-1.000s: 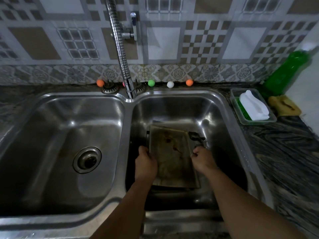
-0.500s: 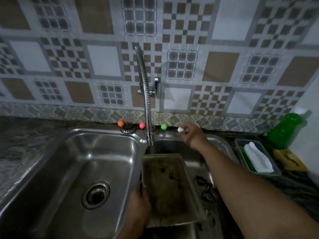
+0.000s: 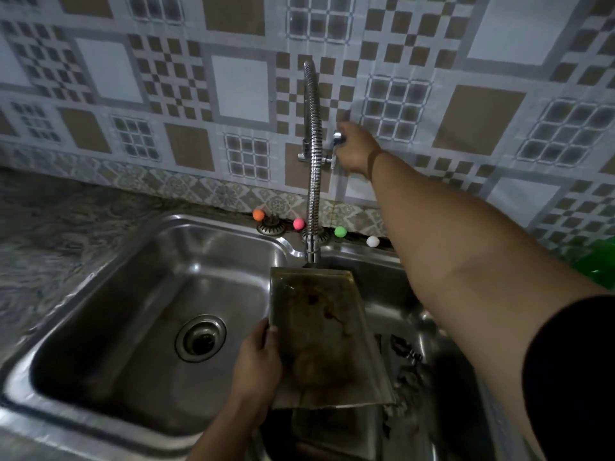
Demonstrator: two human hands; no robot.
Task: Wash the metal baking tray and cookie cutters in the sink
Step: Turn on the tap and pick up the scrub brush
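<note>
A stained metal baking tray (image 3: 319, 334) tilts over the right sink basin, its far edge just under the spout of the flexible steel faucet (image 3: 312, 161). My left hand (image 3: 258, 364) grips the tray by its left rim. My right hand (image 3: 354, 148) reaches up to the wall and holds the tap lever (image 3: 336, 138). Dark cookie cutters (image 3: 407, 357) lie in the right basin beside the tray, partly hidden by it. No water shows at the spout.
The left basin (image 3: 139, 307) holds only its drain (image 3: 200, 338). Small orange (image 3: 258, 214), pink (image 3: 299, 223), green (image 3: 340, 231) and white (image 3: 372, 241) balls line the back ledge. A green bottle (image 3: 599, 264) shows at the right edge. Patterned counter lies to the left.
My right hand left the tray's right side, rose past the back ledge and now holds the tap lever. My left hand has lifted the tray toward the spout. The view tilted upward.
</note>
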